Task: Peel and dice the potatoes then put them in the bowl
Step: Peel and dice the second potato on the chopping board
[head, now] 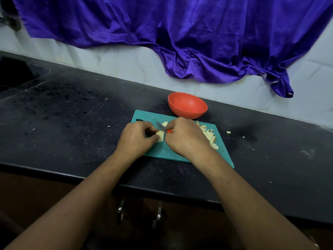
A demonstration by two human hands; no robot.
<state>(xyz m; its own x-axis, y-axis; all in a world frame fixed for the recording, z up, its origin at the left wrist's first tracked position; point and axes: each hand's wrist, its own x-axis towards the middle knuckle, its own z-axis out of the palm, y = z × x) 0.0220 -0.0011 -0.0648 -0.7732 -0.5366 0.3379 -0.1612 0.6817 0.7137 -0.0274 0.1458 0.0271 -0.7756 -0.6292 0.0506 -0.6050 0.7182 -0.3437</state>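
Head view: hands (137,137) (183,136) slicing potato (160,137) with knife (161,126).

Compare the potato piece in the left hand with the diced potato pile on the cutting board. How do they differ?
The potato piece is one large chunk; the diced potato is many small cubes. The potato piece is gripped by the left hand beside the knife; the diced potato lies loose, right of the right hand. Both are pale and on the teal cutting board.

1 head camera, looking forward and down.
It sits above the counter (72,109) edge, close over the board (162,150), facing the wall (126,64) and cloth (180,33).
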